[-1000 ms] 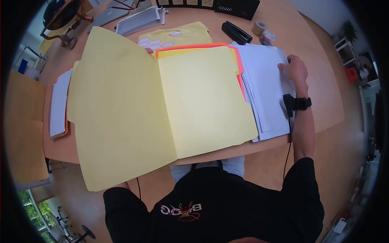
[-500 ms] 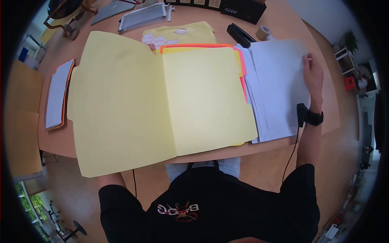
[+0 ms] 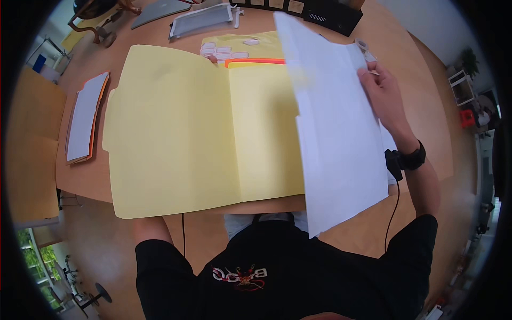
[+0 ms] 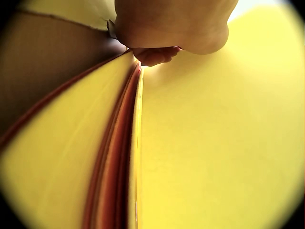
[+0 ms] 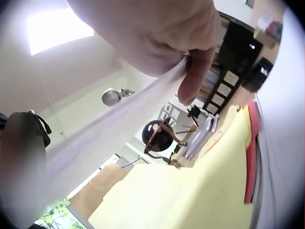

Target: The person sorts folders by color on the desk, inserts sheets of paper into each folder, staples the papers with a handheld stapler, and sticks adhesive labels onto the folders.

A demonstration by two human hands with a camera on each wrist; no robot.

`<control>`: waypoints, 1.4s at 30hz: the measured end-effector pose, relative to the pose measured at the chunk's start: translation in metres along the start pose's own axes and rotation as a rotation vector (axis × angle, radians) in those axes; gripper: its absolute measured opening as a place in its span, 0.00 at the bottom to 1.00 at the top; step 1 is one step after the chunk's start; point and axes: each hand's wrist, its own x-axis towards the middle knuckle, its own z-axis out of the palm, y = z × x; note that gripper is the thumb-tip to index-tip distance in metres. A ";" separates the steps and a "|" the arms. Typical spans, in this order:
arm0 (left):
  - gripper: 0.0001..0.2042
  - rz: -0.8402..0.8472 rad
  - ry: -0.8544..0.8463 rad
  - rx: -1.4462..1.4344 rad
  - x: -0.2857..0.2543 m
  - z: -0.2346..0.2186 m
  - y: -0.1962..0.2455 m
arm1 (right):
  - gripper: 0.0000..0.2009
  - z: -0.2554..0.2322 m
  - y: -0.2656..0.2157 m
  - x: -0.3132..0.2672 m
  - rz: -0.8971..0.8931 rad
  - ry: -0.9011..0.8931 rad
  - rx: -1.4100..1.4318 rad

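Observation:
A pale yellow file folder [image 3: 173, 136] lies opened wide, its left cover raised off the table. My left hand [image 4: 174, 26] grips it near the top of the fold; from the head view the cover hides most of that hand. Orange and red folders [image 4: 114, 167] are stacked beneath. In my right hand [image 3: 386, 96], thumb and fingers pinch the right edge of white paper [image 3: 341, 133]. That paper stands tilted up and overlaps the folder's right half [image 3: 264, 133] in the head view.
More white paper [image 3: 388, 137] lies at the right. At the far left sits a pile of papers and folders [image 3: 88, 117]. Behind are a yellow envelope with white labels [image 3: 266, 40], a mesh tray [image 3: 205, 22], a laptop [image 3: 160, 12] and a black organizer [image 3: 333, 21].
My right hand has lifted white paper from the stack on the right and swung it left over the folder's right half. My left hand stays at the folder's top.

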 end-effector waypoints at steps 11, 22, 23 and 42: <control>0.14 -0.049 0.059 0.097 -0.005 0.005 0.016 | 0.12 0.079 0.019 0.003 0.143 -0.163 0.182; 0.14 -0.079 0.109 0.178 -0.006 0.013 0.026 | 0.12 0.091 0.025 0.007 0.175 -0.152 0.202; 0.14 -0.082 0.113 0.186 -0.006 0.014 0.027 | 0.13 0.091 0.025 0.007 0.189 -0.157 0.209; 0.15 -0.223 0.078 0.430 0.028 0.041 0.075 | 0.28 0.050 0.056 0.137 -0.073 -0.264 -0.945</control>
